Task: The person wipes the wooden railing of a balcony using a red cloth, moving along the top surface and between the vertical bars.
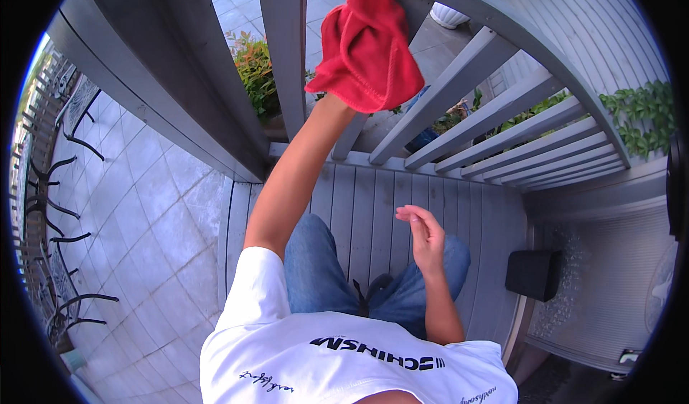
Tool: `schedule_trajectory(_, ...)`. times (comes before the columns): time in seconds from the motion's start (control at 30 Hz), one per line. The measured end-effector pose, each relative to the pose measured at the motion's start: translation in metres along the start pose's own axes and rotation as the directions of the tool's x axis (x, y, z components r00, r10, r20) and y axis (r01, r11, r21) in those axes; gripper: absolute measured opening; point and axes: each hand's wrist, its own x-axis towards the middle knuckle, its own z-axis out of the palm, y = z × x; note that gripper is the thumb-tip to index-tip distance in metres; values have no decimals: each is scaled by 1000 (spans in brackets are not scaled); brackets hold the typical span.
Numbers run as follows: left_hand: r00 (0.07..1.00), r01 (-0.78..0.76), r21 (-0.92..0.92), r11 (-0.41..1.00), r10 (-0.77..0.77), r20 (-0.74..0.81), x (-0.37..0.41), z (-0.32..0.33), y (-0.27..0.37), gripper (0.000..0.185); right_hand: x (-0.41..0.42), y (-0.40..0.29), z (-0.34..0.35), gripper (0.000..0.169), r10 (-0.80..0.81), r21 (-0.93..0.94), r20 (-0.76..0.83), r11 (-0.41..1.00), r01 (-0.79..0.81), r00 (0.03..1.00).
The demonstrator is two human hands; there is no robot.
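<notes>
A bunched red cloth covers my left hand, and only the wrist shows below it. The arm is stretched forward, and the cloth lies at a slat and the upper rail of a grey wooden railing. The fingers under the cloth are hidden. My right hand is raised above my right knee, with nothing in it and its fingers loosely bent. Beneath me spreads a grey plank surface.
Leafy plants and a white pot stand beyond the slats. A thick grey post rises at left, near floor tiles and metal outdoor furniture. A black box-like object is fixed at right beside a ribbed panel.
</notes>
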Motion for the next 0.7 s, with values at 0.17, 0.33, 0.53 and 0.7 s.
schedule_trajectory(0.17, 997, 5, -8, 1000, -6, -76, 27, -4, 7, 49, -9, 10, 9, 22, 7, -17, 69, 1000, -6, 998)
schedule_trajectory(0.33, 989, 98, -96, 991, -107, -101, 29, -9, 6, 50, -17, 23, 4, 21, 40, -40, 31, 998, -38, 999)
schedule_trajectory(0.53, 971, 225, -228, 947, -236, -23, 8, -11, 6, 52, -21, 45, -10, 22, 76, -12, -13, 997, -76, 997)
schedule_trajectory(0.7, 983, 174, -200, 964, -183, -26, -26, 38, -26, 59, -21, 49, -18, 22, 88, -43, -28, 995, -89, 996)
